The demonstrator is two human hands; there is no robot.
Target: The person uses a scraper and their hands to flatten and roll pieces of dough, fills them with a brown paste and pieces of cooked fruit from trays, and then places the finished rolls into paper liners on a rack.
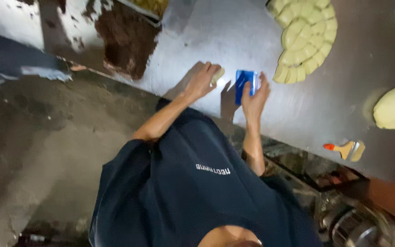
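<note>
Two bare hands are working near the front edge of a grey metal table (298,105), the left hand (202,81) pinching a small pale dough piece (218,74) while the right hand (255,98) is gripping a flat blue plastic scraper (244,82), likely portioning dough, calling next for a clean cut.

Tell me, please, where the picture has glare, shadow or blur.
Head view: glare whitens the metal table near the left hand, which holds a dough piece; the right hand with the blue scraper casts a dark shadow; the whole frame is soft with motion blur, and the floor is dim.
</note>
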